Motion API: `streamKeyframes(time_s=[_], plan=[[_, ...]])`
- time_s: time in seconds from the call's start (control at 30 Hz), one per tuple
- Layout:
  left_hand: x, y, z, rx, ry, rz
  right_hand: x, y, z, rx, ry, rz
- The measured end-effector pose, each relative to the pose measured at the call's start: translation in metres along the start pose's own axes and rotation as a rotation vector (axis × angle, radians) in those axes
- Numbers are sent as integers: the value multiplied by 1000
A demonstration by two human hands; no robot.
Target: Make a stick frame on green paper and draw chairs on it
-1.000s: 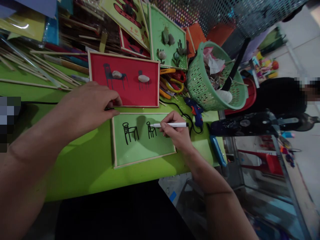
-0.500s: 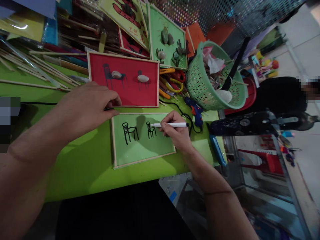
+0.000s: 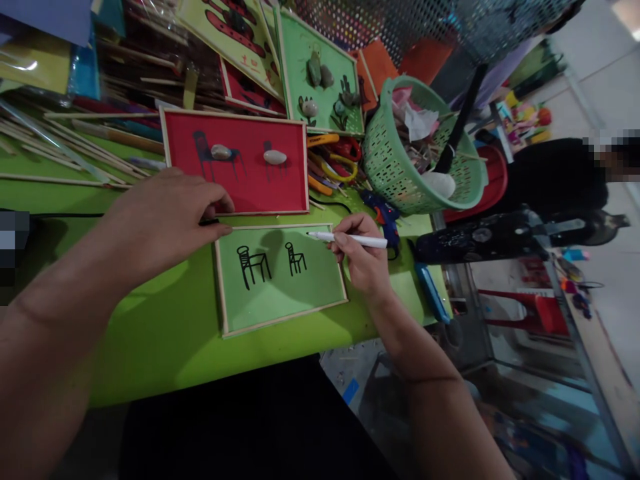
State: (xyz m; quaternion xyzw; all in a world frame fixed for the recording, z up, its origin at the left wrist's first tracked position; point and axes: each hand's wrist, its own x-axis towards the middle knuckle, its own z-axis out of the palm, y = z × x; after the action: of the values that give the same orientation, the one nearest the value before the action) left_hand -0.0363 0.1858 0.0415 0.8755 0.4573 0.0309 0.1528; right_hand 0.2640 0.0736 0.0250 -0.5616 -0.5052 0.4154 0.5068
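My right hand (image 3: 364,257) grips a white marker (image 3: 367,241), its dark tip just over the upper right part of a green panel (image 3: 285,307) with a wooden stick frame. Two black chairs are drawn on the panel, a larger drawn chair (image 3: 254,265) at left and a smaller drawn chair (image 3: 295,259) near the tip. My left hand (image 3: 160,210) rests by the panel's upper left corner, thumb and forefinger closed on a small black cap-like piece (image 3: 209,221), mostly hidden. Just beyond lies a red framed panel (image 3: 240,190) with two drawn chairs and a stone on each.
Right of the red panel are scissors (image 3: 343,169), a blue glue gun (image 3: 387,217) and a green basket (image 3: 400,173) of scraps. Thin wooden sticks (image 3: 65,157) lie at left. More framed stone pictures (image 3: 320,100) stand behind. A person in black (image 3: 555,177) is at right.
My right hand has lifted the marker tip off the smaller chair and moved it up and right. My left hand stays at the panel's corner. The whole view has shifted slightly.
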Motion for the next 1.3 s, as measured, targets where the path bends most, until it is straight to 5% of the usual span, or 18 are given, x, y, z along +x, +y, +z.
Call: streamKeyframes(time_s=[0.37,1.3], plan=[[2,1,-3,-4,-48,-18,-9,-3,0,67,-158,123],[3,9,-6,-19,-81,-114,-13,-3,3,-94,-205,45]])
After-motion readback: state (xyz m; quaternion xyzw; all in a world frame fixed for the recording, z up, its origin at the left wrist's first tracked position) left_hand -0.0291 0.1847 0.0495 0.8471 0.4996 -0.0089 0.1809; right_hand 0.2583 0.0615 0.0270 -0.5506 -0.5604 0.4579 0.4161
